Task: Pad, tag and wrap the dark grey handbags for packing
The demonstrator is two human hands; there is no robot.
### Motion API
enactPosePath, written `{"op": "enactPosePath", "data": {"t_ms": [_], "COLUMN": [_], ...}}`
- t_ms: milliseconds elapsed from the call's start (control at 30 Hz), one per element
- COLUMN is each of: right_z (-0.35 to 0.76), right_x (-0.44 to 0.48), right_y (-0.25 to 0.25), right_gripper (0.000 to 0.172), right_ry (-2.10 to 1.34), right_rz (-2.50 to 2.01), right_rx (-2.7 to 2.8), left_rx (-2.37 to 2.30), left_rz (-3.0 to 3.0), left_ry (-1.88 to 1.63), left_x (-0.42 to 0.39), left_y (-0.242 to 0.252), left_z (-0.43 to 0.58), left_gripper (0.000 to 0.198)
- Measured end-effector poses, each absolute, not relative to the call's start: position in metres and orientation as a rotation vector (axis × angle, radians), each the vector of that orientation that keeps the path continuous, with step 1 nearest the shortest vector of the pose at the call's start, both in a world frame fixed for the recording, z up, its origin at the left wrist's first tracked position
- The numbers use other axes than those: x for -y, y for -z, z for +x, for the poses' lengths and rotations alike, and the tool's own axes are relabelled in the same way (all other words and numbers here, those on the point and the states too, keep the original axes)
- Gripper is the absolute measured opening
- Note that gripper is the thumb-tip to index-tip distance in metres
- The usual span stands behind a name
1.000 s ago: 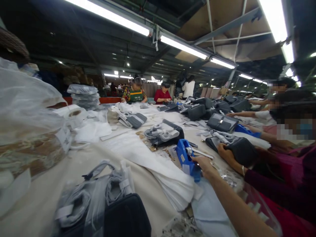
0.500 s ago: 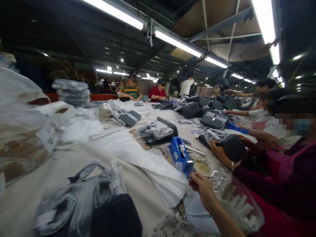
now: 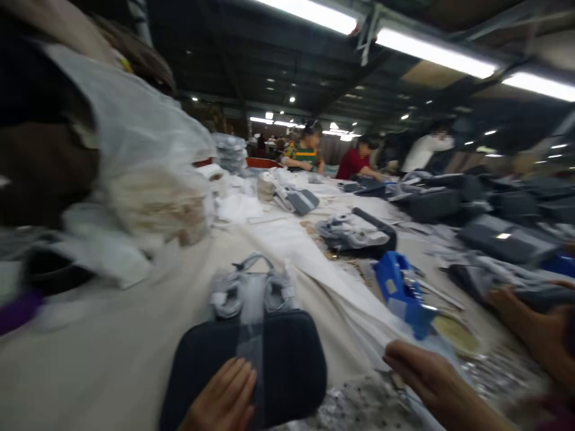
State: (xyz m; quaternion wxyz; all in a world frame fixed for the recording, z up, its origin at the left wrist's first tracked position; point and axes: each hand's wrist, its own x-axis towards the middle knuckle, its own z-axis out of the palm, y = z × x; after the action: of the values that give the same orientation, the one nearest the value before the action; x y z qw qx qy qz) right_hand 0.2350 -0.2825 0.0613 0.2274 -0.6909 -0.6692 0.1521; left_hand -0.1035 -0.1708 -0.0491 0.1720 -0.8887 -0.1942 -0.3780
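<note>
A dark navy bag (image 3: 291,359) lies in front of me on the table, a clear strip running down its middle and grey wrapped straps and a handle at its far end. My left hand (image 3: 224,392) rests flat on the bag's near part, fingers stretched out beside the strip. To the right, my right hand (image 3: 426,374) hovers near the white foam sheets (image 3: 332,293), thumb and fingers pressed together; motion blur hides what is between them. Just beyond it stands a blue tape dispenser (image 3: 398,281), next to a roll of tape (image 3: 456,332).
Another wrapped bag (image 3: 359,233) lies farther back. A co-worker's hands (image 3: 525,311) hold a dark bag at right. Bulky plastic-wrapped material (image 3: 157,179) stands at left. Small clear packets (image 3: 363,404) lie in front. Several people work across the table.
The view has swung left, bringing the navy bag to the middle. My left hand has come into view, onto the bag. My right hand stays near the dispenser, now blurred.
</note>
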Motion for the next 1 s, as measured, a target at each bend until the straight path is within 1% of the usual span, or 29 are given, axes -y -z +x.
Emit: {"op": "enactPosePath", "data": {"t_ms": [133,200,300,400,467,533,633,733,833,900,967,1000], "right_z": [0.163,0.127,0.084,0.063,0.056,0.051,0.041,0.035,0.041,0.052,0.064,0.069], "right_x": [0.236,0.208,0.166,0.131,0.116,0.107,0.097,0.092,0.092,0.099,0.114,0.125], "right_y": [-0.097,-0.104,-0.097,-0.081,-0.075,-0.072,-0.074,-0.076,-0.075,-0.069,-0.055,-0.046], "right_gripper": [0.027,0.023,0.012,0.011,0.011,0.011,0.009,0.011,0.015,0.018,0.008,0.014], "right_ry": [-0.662,-0.557,-0.326,-0.17,-0.134,-0.183,-0.342,-0.361,-0.255,-0.115,0.111,0.222], "right_rz": [-1.469,-1.28,-1.119,-1.075,-1.07,-1.111,-1.339,-1.577,-1.729,-1.813,-1.747,-1.633], "right_rx": [2.499,2.756,3.103,3.273,3.302,3.307,3.266,3.166,3.026,2.87,2.65,2.548], "left_rx": [0.666,0.714,0.783,0.808,0.781,0.775,0.785,0.773,0.79,0.777,0.742,0.729], "left_rz": [-2.494,-2.417,-2.385,-2.393,-2.347,-2.329,-2.311,-2.236,-2.174,-2.15,-2.132,-2.123], "left_ry": [1.029,1.075,1.128,1.2,1.268,1.295,1.352,1.401,1.389,1.371,1.366,1.374], "left_x": [0.181,0.185,0.189,0.189,0.187,0.185,0.182,0.179,0.174,0.172,0.17,0.169], "left_y": [0.054,0.062,0.072,0.073,0.071,0.069,0.069,0.07,0.069,0.07,0.071,0.072], "left_z": [-0.1,-0.096,-0.092,-0.091,-0.09,-0.09,-0.087,-0.083,-0.08,-0.08,-0.08,-0.08], "left_gripper": [0.03,0.031,0.028,0.024,0.025,0.025,0.024,0.03,0.039,0.039,0.037,0.036]}}
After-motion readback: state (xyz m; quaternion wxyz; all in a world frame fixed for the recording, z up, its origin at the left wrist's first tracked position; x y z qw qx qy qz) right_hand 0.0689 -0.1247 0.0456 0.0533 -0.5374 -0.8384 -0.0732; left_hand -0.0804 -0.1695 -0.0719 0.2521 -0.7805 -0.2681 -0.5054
